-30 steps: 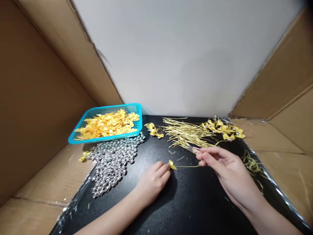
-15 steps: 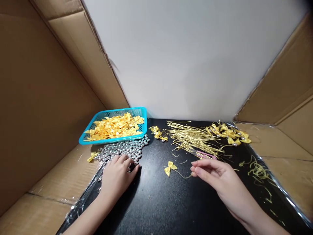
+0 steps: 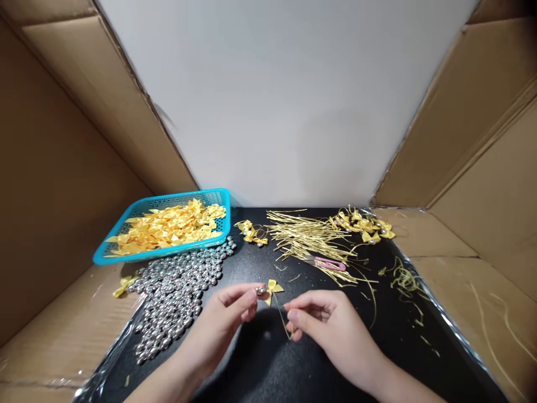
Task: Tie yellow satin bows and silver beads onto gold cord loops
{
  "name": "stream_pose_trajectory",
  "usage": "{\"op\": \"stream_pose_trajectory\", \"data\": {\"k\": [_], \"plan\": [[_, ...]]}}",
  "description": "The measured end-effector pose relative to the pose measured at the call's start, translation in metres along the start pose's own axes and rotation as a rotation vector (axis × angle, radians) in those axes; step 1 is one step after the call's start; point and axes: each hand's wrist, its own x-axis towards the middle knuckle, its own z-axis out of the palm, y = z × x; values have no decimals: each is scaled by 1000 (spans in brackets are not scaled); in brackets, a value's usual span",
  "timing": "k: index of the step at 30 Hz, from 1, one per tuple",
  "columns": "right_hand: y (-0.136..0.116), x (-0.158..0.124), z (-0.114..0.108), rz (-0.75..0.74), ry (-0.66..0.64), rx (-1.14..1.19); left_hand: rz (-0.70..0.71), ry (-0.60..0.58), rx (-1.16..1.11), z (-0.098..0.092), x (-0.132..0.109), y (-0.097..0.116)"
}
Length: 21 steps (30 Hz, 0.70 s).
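Between the thumb and fingers of my left hand (image 3: 235,305) is a small shiny silver bead (image 3: 260,290). My right hand (image 3: 321,319) pinches a thin gold cord (image 3: 281,316), which runs from its fingertips up to a yellow ribbon bow (image 3: 273,288). The bow sits just right of the bead, over the black table. Whether bow and bead touch is not clear. To the left of my left hand spreads a bed of silver beads (image 3: 176,296).
A turquoise basket (image 3: 98,254) of yellow bows stands at back left. Cut gold cords (image 3: 306,232) lie at the back, with pink-handled snips (image 3: 331,265) on them. Beaded bows (image 3: 364,224) and cord scraps (image 3: 406,280) lie to the right. Cardboard walls (image 3: 465,112) flank the table.
My left hand has left the bead pile with a bead and moved right, close to my right hand. The right hand has shifted left and nearer, drawing the cord and bow along. The view has shifted.
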Motion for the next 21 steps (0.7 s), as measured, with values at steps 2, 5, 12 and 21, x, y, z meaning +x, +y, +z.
{"op": "stream_pose_trajectory", "data": {"k": [2,5,12,21], "plan": [[-1,-3,2,-2,-22,-23,-99,-67,-143,16,-2,-1],[-2,-5,1,-22,-42,-55,-145,-89,-224,27,-3,-3],[-1,-5,-2,-40,-63,-65,-184,-124,-283,30,-7,-7],[-2,-8,-1,-54,-65,-50,-175,-59,-270,30,-6,-8]]}}
